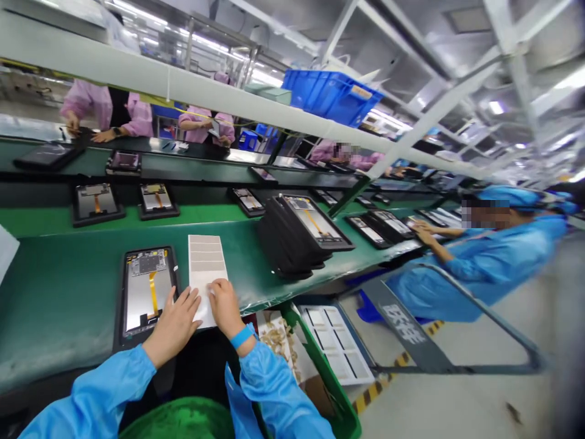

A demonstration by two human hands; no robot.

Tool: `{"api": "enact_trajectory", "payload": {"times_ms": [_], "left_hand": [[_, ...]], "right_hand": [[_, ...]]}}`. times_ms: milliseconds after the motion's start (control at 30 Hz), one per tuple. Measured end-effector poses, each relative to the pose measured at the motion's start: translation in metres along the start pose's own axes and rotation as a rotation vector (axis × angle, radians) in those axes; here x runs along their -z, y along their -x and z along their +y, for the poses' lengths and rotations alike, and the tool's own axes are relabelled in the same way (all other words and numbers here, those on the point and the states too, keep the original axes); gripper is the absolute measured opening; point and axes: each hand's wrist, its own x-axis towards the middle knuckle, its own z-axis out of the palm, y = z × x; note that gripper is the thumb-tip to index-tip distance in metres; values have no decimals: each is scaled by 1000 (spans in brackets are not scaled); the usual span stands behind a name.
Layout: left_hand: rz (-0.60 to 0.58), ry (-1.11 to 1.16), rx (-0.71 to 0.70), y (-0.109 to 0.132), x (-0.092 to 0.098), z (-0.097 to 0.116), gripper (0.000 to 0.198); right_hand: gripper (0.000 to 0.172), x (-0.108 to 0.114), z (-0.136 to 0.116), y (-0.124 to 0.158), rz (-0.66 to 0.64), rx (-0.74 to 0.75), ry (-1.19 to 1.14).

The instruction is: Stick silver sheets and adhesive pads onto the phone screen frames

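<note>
A pale sheet with beige rectangular strips (205, 250), which looks like a sticker sheet, lies on the green bench in front of me. My left hand (176, 323) rests with fingers stretched and spread, the tips on the sheet's left edge and beside the tablet. My right hand (226, 308) has its fingers bent and pinched together at the sheet's right side; any small piece between the tips is hidden. Left of the sheet lies an open tablet (137, 305) in a black tray, showing its silver inside, circuit board and an orange ribbon cable (153, 292).
To the right stands a stack of black trays (292, 244) with an open tablet on top. More tablets (95, 204) sit on the green line (46, 222) behind. Below right are a green crate (338, 396) and a metal cart (411, 329). A co-worker in blue (475, 262) works at right.
</note>
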Motion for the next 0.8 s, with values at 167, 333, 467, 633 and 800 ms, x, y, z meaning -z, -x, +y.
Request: {"api": "enact_trajectory", "payload": {"times_ms": [167,333,467,633,800], "left_hand": [[-23,4,51,-4,4,4,47],[-12,42,61,-6,11,11,51],[102,46,57,9,36,7,47],[247,-4,272,47,64,-31,36],[268,-84,391,60,63,-73,33]], "right_hand": [[10,16,2,-1,74,84,-193],[10,59,-15,-22,93,41,-442],[14,53,-47,-59,-21,62,-625],[17,-19,-87,-102,-208,97,-751],[13,-69,-107,-122,-304,130,-634]]}}
